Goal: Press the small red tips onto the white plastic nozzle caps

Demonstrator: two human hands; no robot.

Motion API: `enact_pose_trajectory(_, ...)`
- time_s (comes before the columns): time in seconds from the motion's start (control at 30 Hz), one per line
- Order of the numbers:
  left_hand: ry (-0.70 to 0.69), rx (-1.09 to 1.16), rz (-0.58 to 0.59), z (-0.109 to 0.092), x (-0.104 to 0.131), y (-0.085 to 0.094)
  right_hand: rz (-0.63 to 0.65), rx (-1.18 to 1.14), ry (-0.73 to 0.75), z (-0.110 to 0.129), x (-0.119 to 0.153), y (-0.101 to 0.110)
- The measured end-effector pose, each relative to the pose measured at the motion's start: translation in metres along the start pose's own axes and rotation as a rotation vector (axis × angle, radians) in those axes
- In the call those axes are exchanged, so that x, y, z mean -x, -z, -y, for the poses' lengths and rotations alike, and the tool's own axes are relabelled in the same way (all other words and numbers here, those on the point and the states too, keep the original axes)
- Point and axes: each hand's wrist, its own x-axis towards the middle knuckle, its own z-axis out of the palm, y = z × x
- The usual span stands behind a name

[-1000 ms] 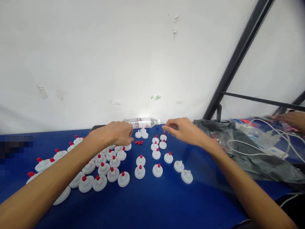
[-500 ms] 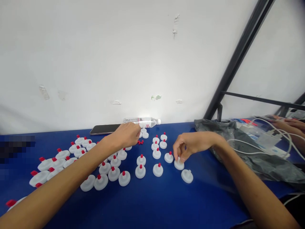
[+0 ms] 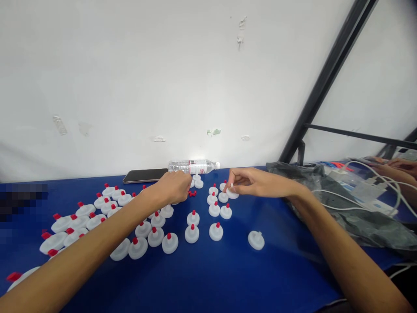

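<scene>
My right hand (image 3: 249, 181) pinches a white round cap (image 3: 233, 192) by its top, beside the small group of white caps with red tips (image 3: 214, 208). My left hand (image 3: 176, 186) is closed over the table near a few loose red tips (image 3: 193, 194); what its fingers hold, if anything, is hidden. Many white caps with red tips (image 3: 137, 248) spread to the left, partly behind my left forearm. One white cap without a red tip (image 3: 256, 240) lies at the front right. Several plain white caps (image 3: 198, 184) sit just right of my left hand.
A clear bottle (image 3: 195, 167) and a dark phone (image 3: 145, 175) lie along the wall. Dark plastic sheeting (image 3: 368, 217), white cables (image 3: 345, 208) and clear boxes are at right, beside a black metal frame (image 3: 317, 91). Another person's hands (image 3: 402, 169) show at the far right.
My right hand has moved back and left with a white cap in its fingers. One red-tipped cap now stands closer to its group. My left hand is almost unmoved.
</scene>
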Motion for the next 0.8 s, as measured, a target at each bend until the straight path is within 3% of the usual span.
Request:
enact_pose_trajectory(0.27,0.001,0.008,-0.005,0.003,-0.006,-0.007,-0.044,0.072,0.056,-0.002,-0.006,-0.004)
enact_pose_trajectory(0.6,-0.013,0.057,-0.025,0.018,0.000,0.008,-0.107,0.084,0.084,-0.002,-0.012,-0.011)
enact_pose_trajectory(0.8,0.017,0.045,-0.058,0.019,-0.008,-0.003,-0.117,0.041,0.089,-0.005,-0.014,-0.014)
